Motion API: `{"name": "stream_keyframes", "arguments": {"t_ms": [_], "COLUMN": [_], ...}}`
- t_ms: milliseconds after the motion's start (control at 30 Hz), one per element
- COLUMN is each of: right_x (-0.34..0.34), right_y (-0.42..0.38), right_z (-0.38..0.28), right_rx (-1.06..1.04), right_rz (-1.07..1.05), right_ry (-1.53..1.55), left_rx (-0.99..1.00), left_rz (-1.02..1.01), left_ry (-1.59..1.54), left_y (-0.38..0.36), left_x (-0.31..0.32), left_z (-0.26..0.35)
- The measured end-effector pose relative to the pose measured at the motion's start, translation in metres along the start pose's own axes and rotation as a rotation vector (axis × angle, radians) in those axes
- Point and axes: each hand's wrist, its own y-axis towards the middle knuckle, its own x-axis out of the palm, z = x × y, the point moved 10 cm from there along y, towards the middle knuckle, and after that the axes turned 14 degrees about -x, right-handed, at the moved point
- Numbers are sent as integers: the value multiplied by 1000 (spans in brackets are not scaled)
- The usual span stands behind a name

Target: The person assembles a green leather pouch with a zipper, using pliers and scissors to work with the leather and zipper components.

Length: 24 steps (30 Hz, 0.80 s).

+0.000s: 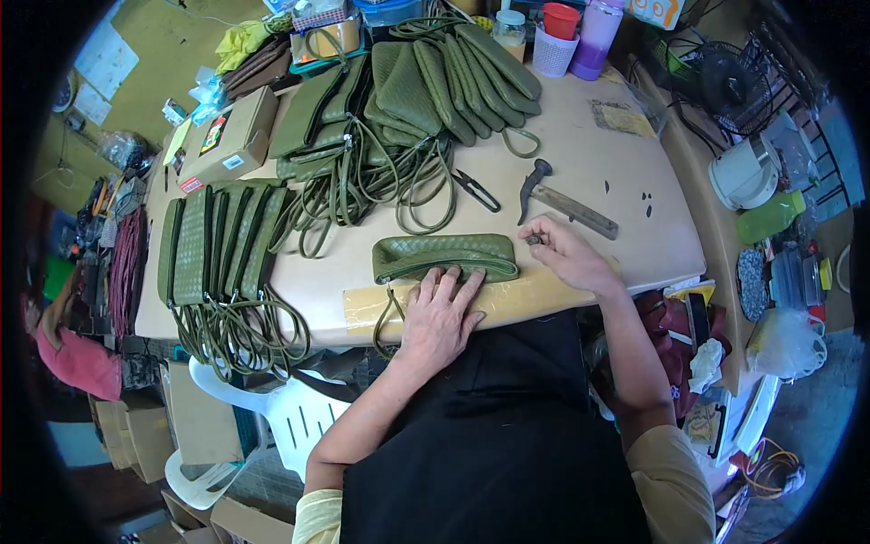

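Observation:
A green woven-pattern pouch point(444, 249) lies flat near the table's front edge, its zipper side toward me and a thin strap hanging from its left end. My left hand point(439, 313) rests on the pouch's near edge, fingers stretched out and slightly apart. Just off the pouch's right end, my right hand point(569, 257) is closed in a pinch; something small and dark shows at its fingertips, too small to name. Beyond it lie a hammer point(536, 186) and a flat wooden bar point(576, 210). Black-handled thread snips point(477, 191) lie farther left.
Stacked green pouches point(222, 240) with looped straps cover the table's left side, and more pouches point(453, 82) are heaped at the back. A cardboard box point(237, 136) sits back left. Brown tape point(362, 310) covers the front edge. A white plastic chair point(304, 422) stands below left.

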Motion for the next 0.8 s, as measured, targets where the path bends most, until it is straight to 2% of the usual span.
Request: {"name": "stream_keyframes", "arguments": {"t_ms": [133,200,233,267,300,333,367,400,433,467,500,533,600,633,700,800], "right_x": [0,20,22,30,38,41,45,48,45,33,22,25,40,43,58,38], "right_y": [11,15,16,21,22,23,21,21,20,19,19,19,26,27,30,34], "right_z": [-24,-31,-28,-35,-40,-33,-17,-12,-14,-13,-13,-15,-50,-48,-46,-41], "right_rx": [-76,88,88,-59,-206,-206,-114,-21,-20,27,75,77,-238,-237,-320,-284], "right_rz": [103,-43,-43,-135,-225,-223,-212,-200,-198,-107,-19,-20,-92,-90,-261,-328], "right_ry": [155,260,262,119,-27,-27,96,218,218,177,135,135,174,175,-143,-145], "left_rx": [-20,-17,46,45,28,12,38,39,64,88,69,68,12,-37,-49,-103], "left_rz": [1,121,306,306,226,146,60,59,21,-18,-34,-34,-229,-276,-330,-412], "left_ry": [32,66,79,79,31,-16,-76,-78,-200,-324,-397,-399,-296,-297,-333,-368], "left_y": [7,14,17,24,34,44,50,53,55,57,58,62,71,75,78,78], "left_x": [-6,-15,-37,-34,-22,-14,-9,-12,-15,-17,-19,-18,7,11,16,21], "left_z": [5,5,16,13,5,-2,-5,-9,-11,-11,-12,-15,-23,-27,-29,-32]}}
